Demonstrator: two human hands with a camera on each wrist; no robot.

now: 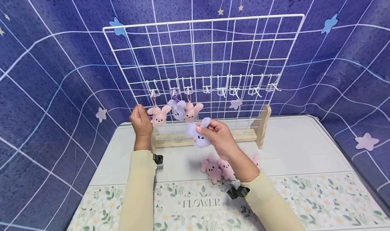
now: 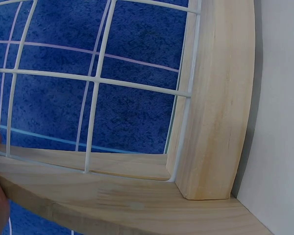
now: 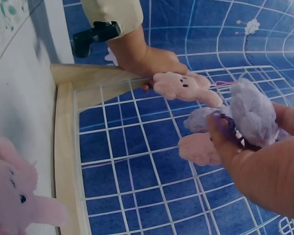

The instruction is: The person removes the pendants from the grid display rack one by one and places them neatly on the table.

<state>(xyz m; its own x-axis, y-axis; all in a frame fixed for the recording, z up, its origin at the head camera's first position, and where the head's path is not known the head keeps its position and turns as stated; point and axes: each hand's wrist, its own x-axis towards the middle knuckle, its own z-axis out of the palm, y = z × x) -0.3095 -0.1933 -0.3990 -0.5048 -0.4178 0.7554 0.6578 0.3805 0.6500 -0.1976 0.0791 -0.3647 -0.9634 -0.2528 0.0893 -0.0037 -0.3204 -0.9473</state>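
My right hand [image 1: 223,141] pinches a fluffy lilac bunny plush keychain [image 1: 201,140] between thumb and fingers, in front of the white wire grid rack [image 1: 204,21]. A dark purple chain [image 3: 224,122] shows by its fingertips in the right wrist view. With curled fingers, my left hand [image 1: 141,122] grips the rack's left side, by its wooden support [image 2: 215,98]. Close to it, a pink bunny plush [image 1: 159,117] hangs from a hook. Another lilac bunny [image 1: 178,110] and a second pink one [image 1: 191,113] hang to the right of that.
Several white hooks [image 1: 207,89] line one wire, those on the right bare. Pink bunny plushes [image 1: 214,170] lie on the table below my right forearm, partly covered by it. A wooden foot [image 1: 261,127] stands at the rack's right end. Behind is a blue patterned cloth [image 1: 61,88].
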